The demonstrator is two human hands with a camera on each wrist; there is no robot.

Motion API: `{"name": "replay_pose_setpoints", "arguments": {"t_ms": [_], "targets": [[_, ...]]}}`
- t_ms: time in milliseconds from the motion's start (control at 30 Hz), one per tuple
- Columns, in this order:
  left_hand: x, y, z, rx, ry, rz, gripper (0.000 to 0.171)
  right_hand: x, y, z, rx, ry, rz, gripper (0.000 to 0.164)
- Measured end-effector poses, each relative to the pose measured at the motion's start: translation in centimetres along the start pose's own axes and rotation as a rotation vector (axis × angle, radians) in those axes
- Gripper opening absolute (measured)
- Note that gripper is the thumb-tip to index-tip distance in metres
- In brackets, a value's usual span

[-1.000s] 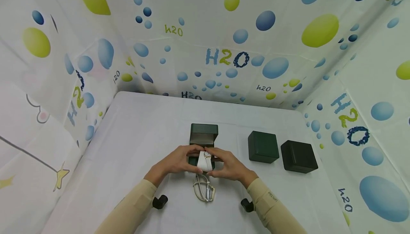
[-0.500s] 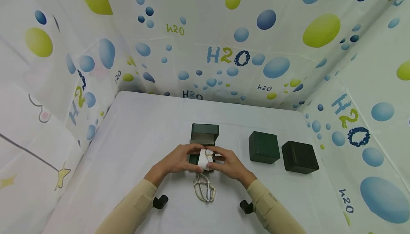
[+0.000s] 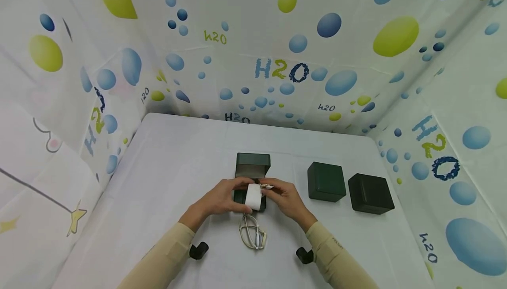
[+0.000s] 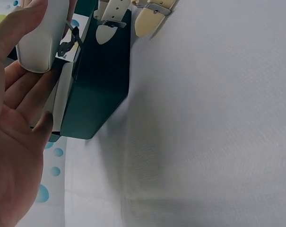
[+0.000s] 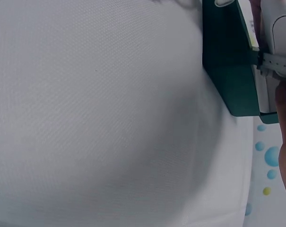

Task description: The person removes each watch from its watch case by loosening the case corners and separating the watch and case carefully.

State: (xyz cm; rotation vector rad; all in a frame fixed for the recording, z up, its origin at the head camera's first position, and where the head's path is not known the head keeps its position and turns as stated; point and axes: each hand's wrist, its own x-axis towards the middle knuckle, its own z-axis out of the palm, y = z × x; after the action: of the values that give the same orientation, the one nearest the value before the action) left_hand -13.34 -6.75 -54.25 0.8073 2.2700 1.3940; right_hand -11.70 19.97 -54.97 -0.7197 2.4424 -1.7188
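My left hand grips a white watch cushion between thumb and fingers, just over the base of an open green watch box. My right hand pinches a wristwatch at the cushion's right side. A pale strap with holes runs across beside the cushion in the right wrist view; much of the watch is hidden by fingers. Below the box on the table lie watches with cream straps; two strap ends with buckles show in the left wrist view.
A closed dark green box and a closed black box stand on the right of the white table. Patterned curtains surround the table. Small black wrist devices stick out by both forearms.
The watch, earlier lying face up against the cushion, has come away to the right in my right hand. The cushion now shows bare white. My left hand has stayed in place.
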Motion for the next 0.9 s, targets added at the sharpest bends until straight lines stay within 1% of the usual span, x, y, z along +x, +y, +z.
{"name": "replay_pose_setpoints", "arguments": {"t_ms": [67,133,200,300,400,600,767,900], "targets": [[0.3,-0.3,-0.6,0.040,0.026,0.005,0.080,0.5,0.0,0.1,-0.023,0.040,0.006,0.033],[0.5,-0.7,-1.2,0.093,0.056,-0.005,0.079,0.9,0.0,0.2,-0.032,0.078,0.016,0.032],[0.7,-1.1,-1.8,0.140,0.079,-0.020,0.080,1.4,0.0,0.3,-0.018,0.109,0.024,0.032],[1.1,-1.8,-2.4,0.183,0.094,-0.044,0.081,2.0,0.0,0.5,0.001,0.134,0.022,0.033],[1.6,-2.5,-2.9,0.215,0.103,-0.021,0.082,2.7,0.1,0.9,-0.008,0.149,0.008,0.033],[1.8,-2.9,-2.3,0.344,0.148,0.029,0.081,2.4,0.1,1.1,-0.079,0.152,-0.041,0.033],[1.8,-3.2,-2.0,0.383,0.172,0.034,0.080,2.0,-0.3,1.4,-0.120,0.144,-0.147,0.032],[1.8,-3.4,-1.8,0.416,0.190,0.034,0.081,1.5,-0.8,1.6,-0.184,0.130,-0.212,0.035]]}}
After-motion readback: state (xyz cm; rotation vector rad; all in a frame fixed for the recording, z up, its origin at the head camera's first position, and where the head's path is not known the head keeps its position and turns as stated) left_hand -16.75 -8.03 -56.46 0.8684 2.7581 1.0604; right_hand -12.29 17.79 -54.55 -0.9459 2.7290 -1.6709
